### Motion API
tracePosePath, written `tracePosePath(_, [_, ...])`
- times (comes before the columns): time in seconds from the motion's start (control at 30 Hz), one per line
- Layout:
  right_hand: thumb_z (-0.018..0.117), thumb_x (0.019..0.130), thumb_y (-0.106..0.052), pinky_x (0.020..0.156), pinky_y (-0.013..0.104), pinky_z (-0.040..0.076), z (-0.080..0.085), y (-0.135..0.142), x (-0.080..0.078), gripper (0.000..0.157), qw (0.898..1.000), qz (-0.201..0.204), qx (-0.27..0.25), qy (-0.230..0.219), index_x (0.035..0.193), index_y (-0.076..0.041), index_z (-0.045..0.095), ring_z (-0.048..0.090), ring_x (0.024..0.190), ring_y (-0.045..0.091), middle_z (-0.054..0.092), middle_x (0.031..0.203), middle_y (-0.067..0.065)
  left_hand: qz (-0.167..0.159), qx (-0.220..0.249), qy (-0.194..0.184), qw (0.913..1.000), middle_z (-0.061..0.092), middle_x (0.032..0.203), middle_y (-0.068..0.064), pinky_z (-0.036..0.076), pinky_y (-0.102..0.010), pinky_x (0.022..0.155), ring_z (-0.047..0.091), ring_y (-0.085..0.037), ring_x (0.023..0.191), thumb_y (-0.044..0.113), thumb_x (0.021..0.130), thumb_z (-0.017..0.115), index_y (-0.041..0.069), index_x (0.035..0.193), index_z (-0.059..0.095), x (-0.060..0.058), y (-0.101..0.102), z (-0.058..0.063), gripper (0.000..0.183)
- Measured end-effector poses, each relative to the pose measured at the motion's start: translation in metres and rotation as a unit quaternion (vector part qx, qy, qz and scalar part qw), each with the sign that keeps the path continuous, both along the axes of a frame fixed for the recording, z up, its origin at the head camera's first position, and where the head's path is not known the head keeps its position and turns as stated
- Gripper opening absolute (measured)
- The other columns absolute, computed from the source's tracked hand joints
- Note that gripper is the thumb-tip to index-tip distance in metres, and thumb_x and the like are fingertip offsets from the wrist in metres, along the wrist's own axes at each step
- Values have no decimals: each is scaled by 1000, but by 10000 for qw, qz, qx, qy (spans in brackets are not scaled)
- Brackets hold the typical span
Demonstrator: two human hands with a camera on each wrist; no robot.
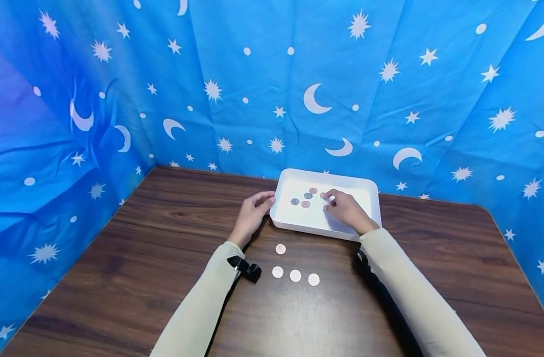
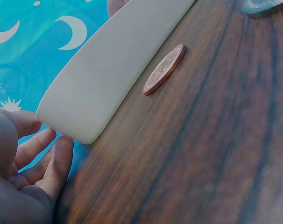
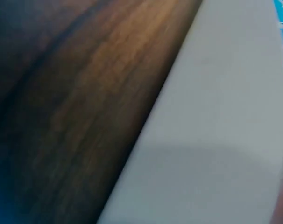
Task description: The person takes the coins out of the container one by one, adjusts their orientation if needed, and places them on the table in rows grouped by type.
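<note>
Fingers (image 1: 331, 192) of your right hand (image 1: 346, 209) are bent, their tips down at a flat round copper-coloured coin (image 1: 323, 195); whether they pinch it or merely touch it, the pictures do not let you tell. That coin is inside a shallow white rectangular tray (image 1: 352, 185) with rounded corners. Just left of your right fingertips, on the tray's floor, lie two more copper-coloured coins (image 1: 305, 204) and two dark silver-coloured coins (image 1: 295, 202). At the tray's left end, your left hand (image 1: 251, 213) has its fingers loosely bent and a little apart, with a tip touching the outside of the corner. On the dark brown wood-grain table (image 1: 200, 218), near the tray's front wall, one coppery coin (image 1: 280, 249) lies flat by itself. Nearer to you, three pale round coins (image 1: 295, 275) lie in a row, apart from one another. You wear cream long sleeves (image 1: 196, 302), and a black strap (image 1: 239, 264) circles your left wrist. Behind the table hangs bright blue fabric (image 1: 263, 59) printed with white moons, stars and dots.
</note>
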State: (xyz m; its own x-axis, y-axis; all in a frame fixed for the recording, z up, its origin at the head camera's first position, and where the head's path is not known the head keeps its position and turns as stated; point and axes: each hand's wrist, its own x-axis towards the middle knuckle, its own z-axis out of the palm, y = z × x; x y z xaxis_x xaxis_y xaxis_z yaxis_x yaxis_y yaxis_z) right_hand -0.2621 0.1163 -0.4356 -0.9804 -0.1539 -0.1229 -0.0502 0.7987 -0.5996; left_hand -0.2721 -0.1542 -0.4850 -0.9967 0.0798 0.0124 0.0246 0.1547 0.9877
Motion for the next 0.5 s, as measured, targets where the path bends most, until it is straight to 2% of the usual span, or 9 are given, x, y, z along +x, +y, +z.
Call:
tracePosePath(0.1, [58, 107, -12, 98, 48, 51, -3, 1, -3, 41, 9999, -56, 75, -141, 145, 0, 57, 62, 109, 34, 65, 135, 28, -58, -7, -7, 10000, 70, 131, -15, 55, -35, 96, 66, -26, 117, 23, 107, 64, 6, 135, 70, 0, 0, 1, 33])
tracePosePath(0.17, [58, 106, -12, 94, 47, 52, -3, 3, -4, 40, 9998, -15, 170, -90, 145, -1, 58, 62, 106, 34, 65, 134, 27, -68, 1, 15, 10000, 70, 132, -16, 54, -36, 97, 66, -26, 117, 23, 107, 64, 5, 135, 69, 0, 1, 2, 34])
tracePosePath(0.37, [58, 105, -9, 80, 39, 49, 2, 1, 9, 36, 9987, 270, 358, 251, 138, -1, 67, 58, 88, 27, 72, 118, 21, -2, 31, 24, 10000, 70, 131, -15, 54, -35, 96, 65, -24, 115, 22, 107, 64, 4, 135, 69, -1, 1, 4, 34])
tracePosePath(0.5, [60, 104, -8, 73, 35, 50, 2, -1, 18, 32, 9982, 420, 342, 271, 135, -1, 69, 58, 80, 24, 72, 105, 18, 6, -4, -14, 10000, 70, 132, -15, 54, -36, 97, 65, -24, 117, 23, 107, 64, 6, 135, 70, 0, -1, 1, 33])
